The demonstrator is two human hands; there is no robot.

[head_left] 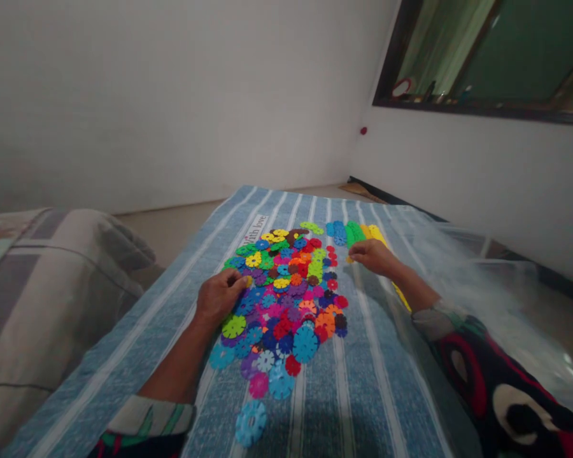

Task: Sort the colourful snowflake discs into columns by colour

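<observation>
Many notched plastic discs [305,343] in mixed colours lie heaped on a blue striped cloth [363,356]. At the heap's left edge, my left hand [219,296] pinches a small yellow disc [249,280] between thumb and fingers. My right hand [370,254] is at the far right, just past the heap, its fingertips closed on a small yellow-orange disc [349,259]. Beyond that hand lie rows of blue discs [337,230], green discs [354,233] and yellow discs [375,233]. My right forearm partly hides a long yellow row.
A clear plastic container or sheet [487,267] spreads along the table's right side. To the left is a cloth-covered seat or bed [76,286]. A white wall [195,95] stands behind, with a dark-framed window [482,57] at upper right.
</observation>
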